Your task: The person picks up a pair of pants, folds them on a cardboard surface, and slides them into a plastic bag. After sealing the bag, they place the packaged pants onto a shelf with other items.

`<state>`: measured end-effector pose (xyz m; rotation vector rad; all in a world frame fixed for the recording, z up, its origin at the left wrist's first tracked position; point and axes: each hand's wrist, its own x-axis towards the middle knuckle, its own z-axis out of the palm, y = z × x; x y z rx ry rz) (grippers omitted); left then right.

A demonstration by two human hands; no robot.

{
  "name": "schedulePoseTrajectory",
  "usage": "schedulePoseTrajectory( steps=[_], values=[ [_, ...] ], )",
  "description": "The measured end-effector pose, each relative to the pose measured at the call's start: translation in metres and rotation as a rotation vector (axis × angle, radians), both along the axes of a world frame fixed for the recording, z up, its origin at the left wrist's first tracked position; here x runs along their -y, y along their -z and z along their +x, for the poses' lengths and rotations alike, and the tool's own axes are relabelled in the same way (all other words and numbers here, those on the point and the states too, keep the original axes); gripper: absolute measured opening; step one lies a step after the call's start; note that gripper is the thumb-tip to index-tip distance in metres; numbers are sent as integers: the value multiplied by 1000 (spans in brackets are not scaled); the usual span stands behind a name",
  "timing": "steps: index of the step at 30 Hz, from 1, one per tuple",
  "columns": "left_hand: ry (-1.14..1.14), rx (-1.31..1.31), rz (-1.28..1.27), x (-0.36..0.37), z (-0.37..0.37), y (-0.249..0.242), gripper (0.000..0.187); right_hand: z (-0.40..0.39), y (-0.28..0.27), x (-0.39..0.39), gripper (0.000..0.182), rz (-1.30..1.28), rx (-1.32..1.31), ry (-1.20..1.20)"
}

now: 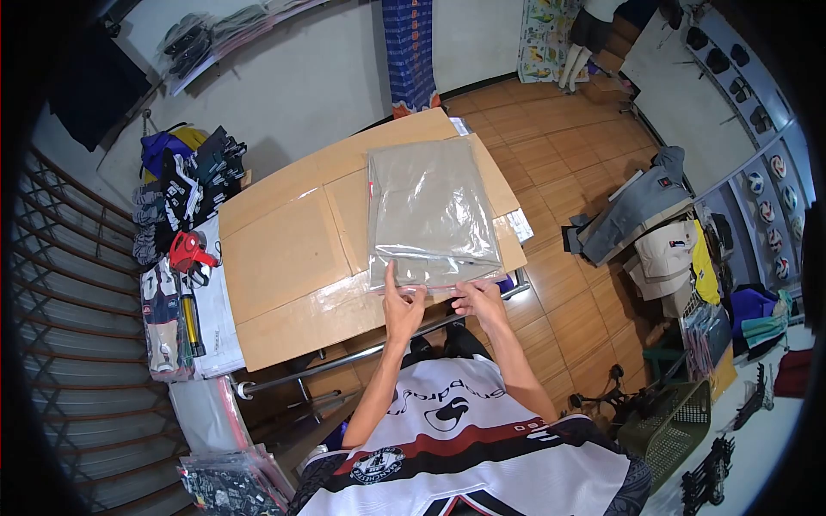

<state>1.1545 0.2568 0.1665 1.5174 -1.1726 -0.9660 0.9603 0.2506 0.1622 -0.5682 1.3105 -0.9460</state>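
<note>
A clear plastic bag (pixel 434 206) with a folded grey-beige garment inside lies flat on a cardboard sheet (pixel 284 241). Its near edge shows a thin reddish strip. My left hand (pixel 403 308) is at that near edge, index finger stretched along the plastic while thumb and other fingers close on the rim. To its right, my right hand (pixel 482 303) pinches the same edge between thumb and fingers.
Left of the cardboard are a red tape dispenser (pixel 191 252), packed garments (pixel 161 322) and a pile of socks (pixel 206 176). A metal table rail (pixel 361 351) runs along the near side. Clothes (pixel 671 254) and a green plastic basket (pixel 667 430) stand at right.
</note>
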Motion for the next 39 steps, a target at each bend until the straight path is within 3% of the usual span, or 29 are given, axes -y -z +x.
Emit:
schedulePoseTrajectory(
  steps=[21,28,39],
  values=[
    [-27,3,20,2,-15,-7,86,1,6,-2,32,-28,-13,11],
    [-15,-105,41,0,-11,-7,87,2,7,-4,33,-10,6,53],
    [-241,-333,13,-3,38,2,93,-33,9,-10,27,-5,12,231]
  ],
)
